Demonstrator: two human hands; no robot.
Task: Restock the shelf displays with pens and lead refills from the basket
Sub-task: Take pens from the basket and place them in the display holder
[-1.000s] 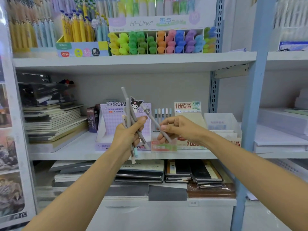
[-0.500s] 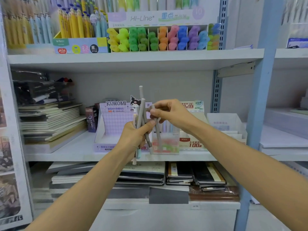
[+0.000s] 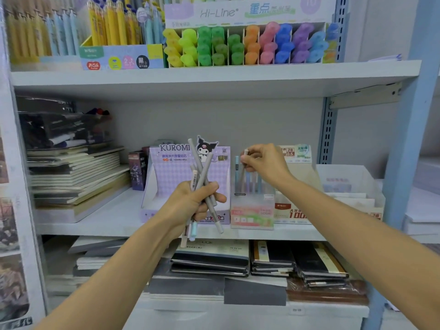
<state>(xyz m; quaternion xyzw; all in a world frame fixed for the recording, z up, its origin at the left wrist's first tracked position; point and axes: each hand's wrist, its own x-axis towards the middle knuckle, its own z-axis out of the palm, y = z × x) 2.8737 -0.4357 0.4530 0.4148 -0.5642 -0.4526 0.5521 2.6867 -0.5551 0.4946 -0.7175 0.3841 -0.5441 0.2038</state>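
The left hand [image 3: 192,203] gripped a fanned bundle of pens [image 3: 202,172], fingers curled round their middles, in front of the Kuromi box [image 3: 166,177]. At least four pens showed in the bundle: two long grey ones crossed, one pale, one with a light blue tip; the exact count could not be told. The right hand [image 3: 264,163], higher and to the right, pinched the top of a single grey pen [image 3: 242,173] between thumb and fingertips. This pen stood nearly upright, its lower end inside the clear box [image 3: 252,210]. About four pastel pens [image 3: 237,172] stood upright in that box, just beside the held one. The clear box sat on the middle shelf [image 3: 95,225], between the Kuromi box and a lead box [image 3: 292,211]. Highlighters [image 3: 252,44] filled a divided tray on the upper shelf. Notebooks [image 3: 76,177] lay stacked at left.
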